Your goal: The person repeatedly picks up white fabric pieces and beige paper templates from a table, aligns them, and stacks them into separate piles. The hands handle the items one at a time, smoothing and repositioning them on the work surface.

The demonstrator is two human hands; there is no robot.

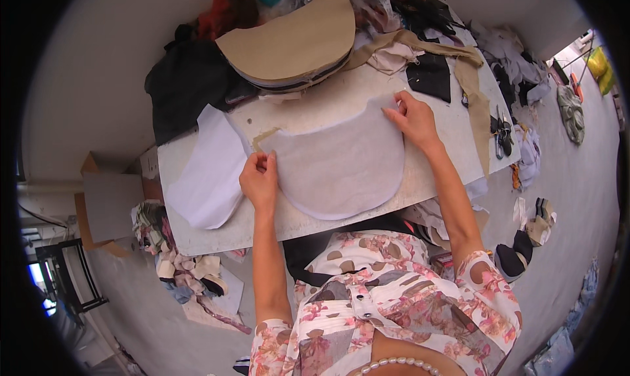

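A pale grey half-round fabric piece (341,163) with a whitish edge lies on the white table, its curved side toward me. My left hand (260,179) pinches its left edge between thumb and fingers. At its upper right corner, my right hand (415,119) grips the edge the same way. Just left of my left hand lies a white curved sheet (211,172). A small tan scrap (265,138) shows by the grey piece's upper left corner.
Beyond the fabric sits a stack of tan half-round pieces (292,41), with black cloth (190,87) to its left. Scissors (503,133) lie at the table's right edge. A long tan strip (474,94) runs along that side. Cloth scraps (197,274) are on the floor.
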